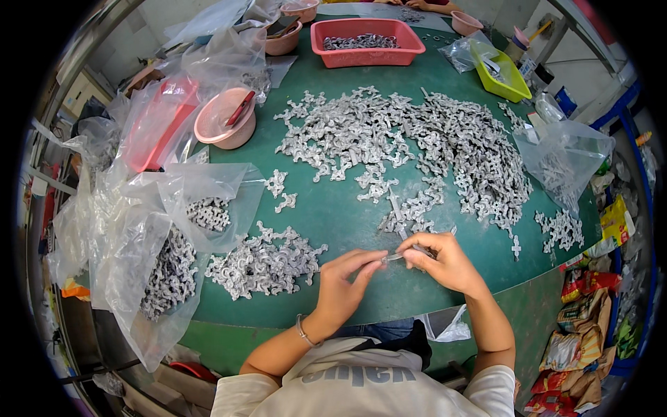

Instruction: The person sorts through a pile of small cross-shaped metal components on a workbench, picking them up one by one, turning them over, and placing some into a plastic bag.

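Near the front edge of the green table, my left hand (pixel 344 283) and my right hand (pixel 443 260) meet fingertip to fingertip. Between them is a small silver-grey metal part (pixel 394 257), pinched from both sides; its full shape is hidden by my fingers. Just beyond my hands lies a long narrow grey metal strip (pixel 396 207) among loose castings. A large heap of small grey metal castings (pixel 472 149) spreads over the far middle and right. Left of my left hand sits a smaller pile of similar castings (pixel 267 263).
Clear plastic bags (pixel 125 257) with castings crowd the left. A pink bowl (pixel 215 125) holds a red-handled tool. At the back stand a red tray (pixel 368 59) of metal pieces and a yellow-green basket (pixel 501 80). Another person's hands (pixel 417 4) show at the far edge.
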`<state>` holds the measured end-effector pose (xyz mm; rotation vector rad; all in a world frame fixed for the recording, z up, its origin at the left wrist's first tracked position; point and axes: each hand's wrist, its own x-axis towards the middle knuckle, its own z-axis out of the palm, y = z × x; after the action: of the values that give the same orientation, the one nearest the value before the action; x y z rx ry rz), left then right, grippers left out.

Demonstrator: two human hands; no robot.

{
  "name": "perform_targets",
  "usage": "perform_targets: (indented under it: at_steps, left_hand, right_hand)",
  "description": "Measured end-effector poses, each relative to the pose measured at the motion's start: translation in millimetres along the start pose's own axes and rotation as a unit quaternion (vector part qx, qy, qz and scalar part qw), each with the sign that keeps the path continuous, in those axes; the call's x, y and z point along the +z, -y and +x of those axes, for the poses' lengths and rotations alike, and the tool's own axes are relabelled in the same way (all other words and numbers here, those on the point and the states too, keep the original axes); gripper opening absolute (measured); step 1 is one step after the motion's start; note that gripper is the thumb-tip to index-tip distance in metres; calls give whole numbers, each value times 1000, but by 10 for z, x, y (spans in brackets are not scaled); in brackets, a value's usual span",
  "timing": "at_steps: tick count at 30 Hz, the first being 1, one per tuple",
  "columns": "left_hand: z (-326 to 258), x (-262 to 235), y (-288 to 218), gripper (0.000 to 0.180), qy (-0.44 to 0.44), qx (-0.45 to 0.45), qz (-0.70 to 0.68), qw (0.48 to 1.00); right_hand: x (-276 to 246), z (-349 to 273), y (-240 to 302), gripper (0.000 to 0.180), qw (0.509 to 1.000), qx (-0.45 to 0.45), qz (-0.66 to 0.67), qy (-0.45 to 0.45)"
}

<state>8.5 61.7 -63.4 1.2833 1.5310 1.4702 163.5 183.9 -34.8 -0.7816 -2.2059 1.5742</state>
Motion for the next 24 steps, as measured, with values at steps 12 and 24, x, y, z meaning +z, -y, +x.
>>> perform_targets:
  at_steps: [12,24]
  left_hand:
    - [-72,72,54,22,-33,-46,-54,997]
    - [-81,76,74,36,-33,-72,-52,996]
  right_hand:
    - [52,-46,-46,12,996,22,82,37]
    - [-61,290,-350,13,992,92,15,-87]
